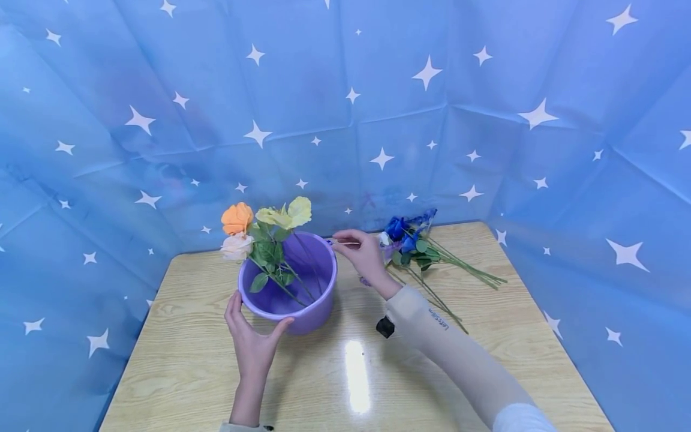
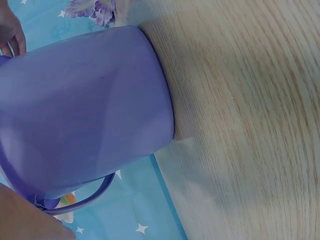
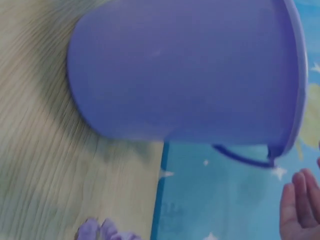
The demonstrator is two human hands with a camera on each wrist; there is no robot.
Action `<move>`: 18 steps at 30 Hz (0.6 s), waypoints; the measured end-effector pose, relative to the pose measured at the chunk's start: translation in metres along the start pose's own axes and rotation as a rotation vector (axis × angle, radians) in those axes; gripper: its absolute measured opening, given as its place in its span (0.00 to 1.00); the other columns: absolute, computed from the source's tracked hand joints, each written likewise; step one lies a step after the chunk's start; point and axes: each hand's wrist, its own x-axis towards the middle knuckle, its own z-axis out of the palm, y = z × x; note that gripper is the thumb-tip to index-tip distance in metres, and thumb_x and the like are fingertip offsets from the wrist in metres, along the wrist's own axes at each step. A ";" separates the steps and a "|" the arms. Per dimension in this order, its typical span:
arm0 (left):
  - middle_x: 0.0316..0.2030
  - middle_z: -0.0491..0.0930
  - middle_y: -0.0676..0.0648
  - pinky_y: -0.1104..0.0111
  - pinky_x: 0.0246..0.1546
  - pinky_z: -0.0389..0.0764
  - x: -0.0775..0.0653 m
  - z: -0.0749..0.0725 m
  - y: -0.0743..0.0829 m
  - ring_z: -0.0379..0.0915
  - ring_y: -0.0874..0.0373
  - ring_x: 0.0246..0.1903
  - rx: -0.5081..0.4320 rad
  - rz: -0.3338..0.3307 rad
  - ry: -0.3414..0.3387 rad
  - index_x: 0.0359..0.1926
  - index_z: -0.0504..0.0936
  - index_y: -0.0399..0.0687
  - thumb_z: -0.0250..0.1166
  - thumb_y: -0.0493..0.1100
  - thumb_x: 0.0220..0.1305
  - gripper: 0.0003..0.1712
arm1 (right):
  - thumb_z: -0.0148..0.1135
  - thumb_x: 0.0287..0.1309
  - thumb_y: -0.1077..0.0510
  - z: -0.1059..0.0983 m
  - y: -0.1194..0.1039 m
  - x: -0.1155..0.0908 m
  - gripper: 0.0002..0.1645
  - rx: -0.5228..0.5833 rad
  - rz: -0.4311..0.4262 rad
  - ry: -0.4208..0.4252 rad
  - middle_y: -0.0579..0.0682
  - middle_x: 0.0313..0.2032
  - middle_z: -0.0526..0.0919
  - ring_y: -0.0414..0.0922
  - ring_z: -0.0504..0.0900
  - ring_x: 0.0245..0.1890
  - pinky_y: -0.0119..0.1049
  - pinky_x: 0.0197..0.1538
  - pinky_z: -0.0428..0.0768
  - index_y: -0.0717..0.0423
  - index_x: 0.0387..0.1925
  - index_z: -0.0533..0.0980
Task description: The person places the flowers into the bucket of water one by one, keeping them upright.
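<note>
A purple bucket (image 1: 321, 309) stands upright on the table, its curved handle (image 2: 90, 200) hanging at the far side. Leaning in it are artificial flowers: an orange one (image 1: 237, 218), a pale pink one (image 1: 238, 246) and a yellow one (image 1: 291, 213). My left hand (image 1: 254, 345) touches the bucket's left side, thumb spread along the front rim and fingers by the left handle joint. At the right rim is my right hand (image 1: 363, 258), fingers loosely bent near the handle joint. The right wrist view shows these fingers (image 3: 302, 197) slightly apart from the bucket.
Blue flowers (image 1: 402, 231) with long green stems (image 1: 466, 264) lie on the right rear of the wooden table (image 1: 183, 348). Purple petals (image 3: 107, 230) lie near the bucket. A blue star-patterned cloth (image 1: 302, 72) hangs behind and at both sides.
</note>
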 end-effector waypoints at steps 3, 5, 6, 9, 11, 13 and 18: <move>0.71 0.55 0.33 0.39 0.72 0.62 0.000 0.000 0.001 0.54 0.37 0.71 0.001 -0.006 -0.002 0.76 0.52 0.38 0.85 0.50 0.32 0.73 | 0.69 0.60 0.60 -0.010 0.005 -0.001 0.15 -0.011 0.023 0.020 0.60 0.49 0.86 0.54 0.85 0.50 0.38 0.54 0.87 0.62 0.48 0.83; 0.72 0.55 0.33 0.39 0.72 0.62 0.000 0.000 0.001 0.54 0.37 0.71 0.002 -0.009 -0.005 0.76 0.52 0.38 0.85 0.50 0.32 0.73 | 0.69 0.60 0.59 -0.017 0.009 -0.002 0.14 -0.022 0.031 0.035 0.60 0.48 0.87 0.54 0.85 0.50 0.38 0.53 0.88 0.60 0.47 0.84; 0.72 0.55 0.33 0.39 0.72 0.62 0.000 -0.001 0.001 0.54 0.37 0.71 0.002 -0.011 -0.007 0.76 0.52 0.38 0.85 0.50 0.32 0.73 | 0.70 0.60 0.58 -0.020 0.012 -0.003 0.14 -0.032 0.037 0.043 0.59 0.48 0.87 0.53 0.86 0.50 0.38 0.53 0.88 0.59 0.47 0.84; 0.72 0.55 0.33 0.39 0.72 0.62 0.000 -0.001 0.002 0.54 0.37 0.71 0.005 -0.017 -0.010 0.76 0.52 0.38 0.86 0.50 0.32 0.73 | 0.70 0.59 0.58 -0.029 0.019 -0.005 0.13 -0.055 0.044 0.065 0.58 0.48 0.87 0.52 0.86 0.49 0.38 0.52 0.88 0.56 0.46 0.85; 0.72 0.55 0.33 0.39 0.72 0.62 0.000 -0.001 0.001 0.54 0.37 0.71 0.003 -0.021 -0.008 0.76 0.52 0.39 0.86 0.50 0.31 0.73 | 0.70 0.60 0.58 -0.035 0.025 -0.006 0.12 -0.063 0.054 0.076 0.57 0.47 0.87 0.51 0.86 0.48 0.38 0.52 0.88 0.55 0.46 0.85; 0.72 0.55 0.34 0.39 0.72 0.62 0.000 -0.001 0.001 0.54 0.37 0.71 0.001 -0.025 -0.007 0.76 0.52 0.39 0.86 0.49 0.31 0.73 | 0.70 0.60 0.58 -0.041 0.029 -0.008 0.13 -0.071 0.065 0.085 0.57 0.47 0.87 0.50 0.86 0.48 0.37 0.52 0.88 0.55 0.46 0.85; 0.71 0.56 0.34 0.39 0.72 0.63 0.000 0.000 0.001 0.55 0.38 0.71 -0.007 -0.027 -0.003 0.76 0.53 0.39 0.86 0.49 0.30 0.73 | 0.69 0.60 0.60 -0.056 0.045 -0.013 0.15 -0.057 0.089 0.099 0.60 0.50 0.86 0.47 0.85 0.47 0.33 0.51 0.87 0.57 0.49 0.83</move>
